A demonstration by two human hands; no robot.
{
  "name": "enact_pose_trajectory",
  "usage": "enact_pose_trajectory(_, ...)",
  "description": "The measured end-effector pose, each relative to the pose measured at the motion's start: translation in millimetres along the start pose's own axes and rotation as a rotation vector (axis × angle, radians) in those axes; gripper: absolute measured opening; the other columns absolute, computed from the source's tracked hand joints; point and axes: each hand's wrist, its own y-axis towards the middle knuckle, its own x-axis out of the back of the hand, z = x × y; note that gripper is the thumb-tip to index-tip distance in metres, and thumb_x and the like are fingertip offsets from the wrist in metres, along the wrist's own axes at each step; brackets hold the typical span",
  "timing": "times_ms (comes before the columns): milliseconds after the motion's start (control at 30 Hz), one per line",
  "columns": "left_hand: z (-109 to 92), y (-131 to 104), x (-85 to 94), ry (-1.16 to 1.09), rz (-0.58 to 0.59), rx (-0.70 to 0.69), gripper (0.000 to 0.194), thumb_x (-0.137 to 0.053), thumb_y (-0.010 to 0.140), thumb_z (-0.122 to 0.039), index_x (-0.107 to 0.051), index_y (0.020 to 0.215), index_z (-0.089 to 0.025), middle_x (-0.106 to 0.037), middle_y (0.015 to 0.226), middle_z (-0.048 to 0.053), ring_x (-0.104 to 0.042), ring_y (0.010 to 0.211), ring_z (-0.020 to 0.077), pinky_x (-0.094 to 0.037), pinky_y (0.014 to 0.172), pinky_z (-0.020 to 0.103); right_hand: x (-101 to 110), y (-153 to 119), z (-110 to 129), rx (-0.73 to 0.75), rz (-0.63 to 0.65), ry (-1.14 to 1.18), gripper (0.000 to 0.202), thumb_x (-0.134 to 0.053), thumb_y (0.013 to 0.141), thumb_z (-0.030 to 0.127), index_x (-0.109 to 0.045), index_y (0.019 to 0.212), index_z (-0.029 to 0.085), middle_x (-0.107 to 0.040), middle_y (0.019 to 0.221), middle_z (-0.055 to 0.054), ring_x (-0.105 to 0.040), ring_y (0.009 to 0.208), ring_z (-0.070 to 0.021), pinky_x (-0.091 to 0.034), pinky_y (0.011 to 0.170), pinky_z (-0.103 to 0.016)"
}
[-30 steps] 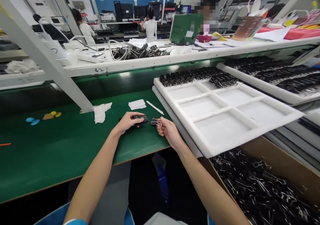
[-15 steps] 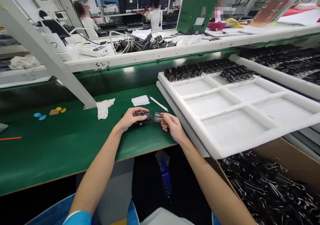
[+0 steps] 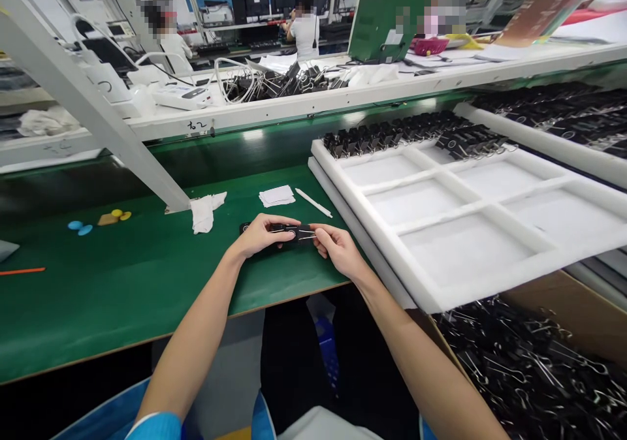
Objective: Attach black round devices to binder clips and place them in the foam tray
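Note:
My left hand (image 3: 259, 236) is closed around a small black device (image 3: 290, 235), thumb on top, just above the green mat (image 3: 161, 290). My right hand (image 3: 337, 247) pinches the silver wire handles of a black binder clip (image 3: 304, 232). The clip's black body meets the right end of the device; how far it grips is too small to tell. Another black piece (image 3: 244, 228) shows at the left of my left hand. Behind the hands lie white paper slips (image 3: 277, 196) and a white pen (image 3: 313, 203).
To the right, a white foam tray (image 3: 396, 228) holds rows of black clipped pieces (image 3: 392, 136) at its back. Below it stands a box of binder clips (image 3: 529, 368). A slanted metal post (image 3: 117, 126) and white cloth (image 3: 203, 213) are at left. People sit beyond the shelf.
My right hand's clip has moved left, closing the gap to the device in my left hand. The device is slightly farther right in view.

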Motion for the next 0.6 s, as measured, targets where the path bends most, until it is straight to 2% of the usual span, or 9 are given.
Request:
enact_pose_trajectory(133,2,-1,-0.1,0.004,-0.005,0.003,0.048,-0.082,0.076,-0.046,-0.079,0.115,-0.019,-0.075,0.095,0.008,-0.062,0.066,0.0157,-0.053,0.063,0.029,-2,2,2,0.009,-0.035,-0.049,0.052,-0.068,0.091,0.063,-0.072,0.105,0.013,-0.053,0.069,-0.001,-0.042,0.053,-0.0131,-0.031,0.047,-0.025)
enact_pose_trajectory(233,-2,-3,-2.2,0.014,0.01,-0.002,0.047,-0.082,0.076,-0.047,-0.079,0.113,-0.018,-0.075,0.095,0.008,-0.062,0.065,0.0159,-0.054,0.063,0.03,-8,3,8,0.019,-0.046,-0.085,0.047,-0.069,0.089,0.059,-0.071,0.109,0.016,-0.059,0.073,-0.002,-0.05,0.058,-0.0156,-0.039,0.051,-0.026)
enact_pose_trajectory(300,-6,-5,-1.7,0.034,0.048,0.004,0.049,-0.082,0.076,-0.048,-0.077,0.116,-0.019,-0.075,0.094,0.008,-0.065,0.069,0.0183,-0.055,0.066,0.031,-16,-3,20,0.012,-0.016,-0.121,0.045,-0.073,0.086,0.054,-0.072,0.113,0.018,-0.062,0.078,-0.003,-0.054,0.063,-0.017,-0.043,0.055,-0.027)
enact_pose_trajectory(367,-10,-7,4.1,0.025,0.068,-0.03,0.056,-0.078,0.081,-0.053,-0.072,0.125,-0.02,-0.075,0.099,0.01,-0.069,0.08,0.0231,-0.057,0.074,0.034,-26,-17,40,-0.017,-0.004,-0.194,0.036,-0.074,0.087,0.047,-0.073,0.11,0.019,-0.065,0.081,-0.003,-0.057,0.066,-0.018,-0.045,0.057,-0.028)
enact_pose_trajectory(433,-10,-7,17.4,-0.003,-0.017,-0.112,0.062,-0.066,0.088,-0.062,-0.066,0.133,-0.02,-0.074,0.11,0.014,-0.071,0.095,0.0272,-0.056,0.084,0.037,-33,-40,69,-0.055,-0.023,-0.224,0.029,-0.072,0.09,0.042,-0.072,0.107,0.019,-0.067,0.084,-0.005,-0.06,0.069,-0.0192,-0.048,0.058,-0.029)
enact_pose_trajectory(500,-6,-6,36.6,0.066,-0.222,-0.153,0.066,-0.055,0.091,-0.069,-0.065,0.132,-0.019,-0.072,0.117,0.016,-0.07,0.099,0.0284,-0.055,0.085,0.038,-30,-65,101,-0.056,-0.048,-0.167,0.029,-0.073,0.091,0.042,-0.069,0.109,0.02,-0.069,0.089,-0.006,-0.064,0.073,-0.0213,-0.053,0.062,-0.031)
enact_pose_trajectory(567,3,-7,57.7,0.312,-0.407,-0.06,0.069,-0.058,0.085,-0.074,-0.069,0.124,-0.019,-0.073,0.111,0.014,-0.069,0.092,0.0286,-0.055,0.078,0.037,-9,-83,133,-0.002,-0.107,-0.124,0.034,-0.077,0.089,0.045,-0.066,0.108,0.02,-0.069,0.093,-0.007,-0.068,0.077,-0.0234,-0.057,0.069,-0.036)
enact_pose_trajectory(600,9,-7,67.3,0.458,-0.443,0.017,0.07,-0.062,0.08,-0.075,-0.072,0.12,-0.019,-0.073,0.106,0.014,-0.069,0.088,0.0289,-0.055,0.074,0.036,8,-86,147,0.037,-0.167,-0.151,0.035,-0.08,0.087,0.046,-0.065,0.105,0.019,-0.07,0.094,-0.008,-0.069,0.078,-0.0243,-0.058,0.073,-0.039)
